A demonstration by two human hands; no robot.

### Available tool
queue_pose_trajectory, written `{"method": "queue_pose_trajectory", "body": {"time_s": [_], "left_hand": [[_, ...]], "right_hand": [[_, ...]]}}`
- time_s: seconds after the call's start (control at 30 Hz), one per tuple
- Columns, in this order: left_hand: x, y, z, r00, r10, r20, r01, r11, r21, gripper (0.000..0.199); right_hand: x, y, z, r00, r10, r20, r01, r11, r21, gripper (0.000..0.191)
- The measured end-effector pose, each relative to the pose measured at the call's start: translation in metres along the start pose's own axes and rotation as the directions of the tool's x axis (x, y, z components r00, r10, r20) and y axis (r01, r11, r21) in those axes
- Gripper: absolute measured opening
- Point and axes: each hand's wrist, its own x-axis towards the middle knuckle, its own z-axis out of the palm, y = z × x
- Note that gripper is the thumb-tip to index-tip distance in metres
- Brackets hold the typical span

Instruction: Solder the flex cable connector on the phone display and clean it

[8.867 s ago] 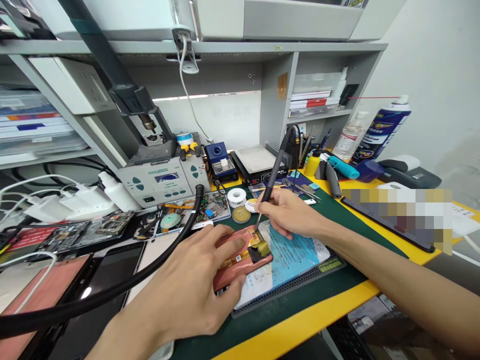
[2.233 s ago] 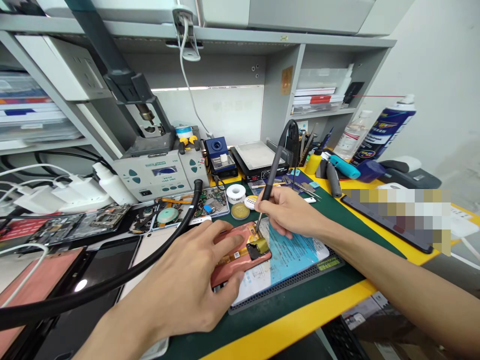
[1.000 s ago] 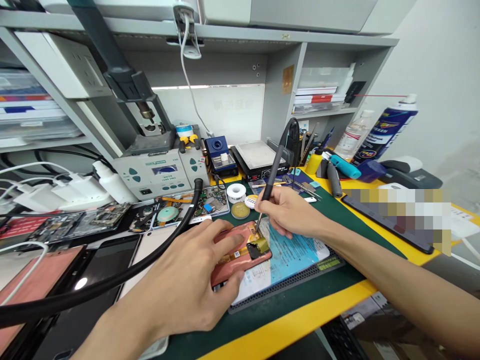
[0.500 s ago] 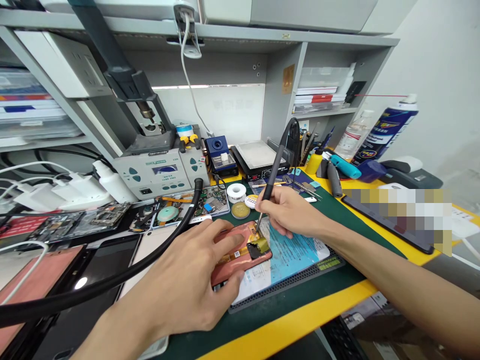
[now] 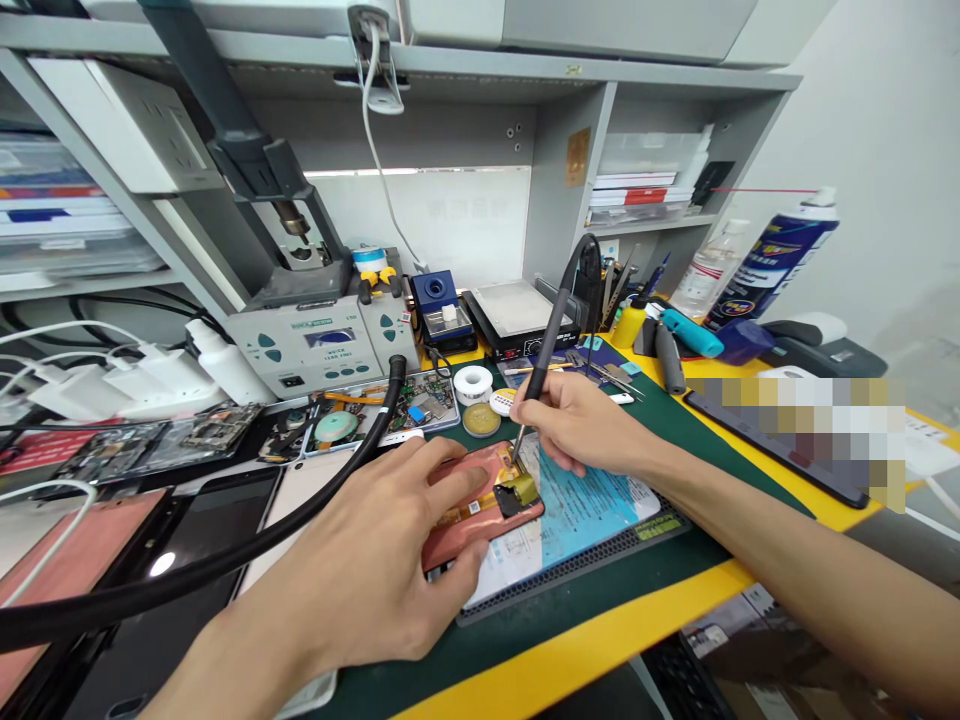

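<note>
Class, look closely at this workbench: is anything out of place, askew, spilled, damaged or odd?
One thing: the gold strip bulges up at the end of the pink panel, near the tip of the tool, while the rest looks flatter. That may be normal. I see no spill.

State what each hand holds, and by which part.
The right hand holds the black tool by its lower handle. The left hand lies on the pink panel; whether it grips is unclear.
</note>
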Motion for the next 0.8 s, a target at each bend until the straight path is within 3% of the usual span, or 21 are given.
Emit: {"method": "queue_pose_trajectory", "body": {"time_s": [0.8], "left_hand": [[-0.0007, -0.0014, 0.0000, 1.000, -0.001, 0.011, 0.001, 1.000, 0.000, 0.048]], "right_hand": [[0.0005, -0.0016, 0.0001, 1.000, 0.002, 0.003, -0.002, 1.000, -0.012, 0.011]]}}
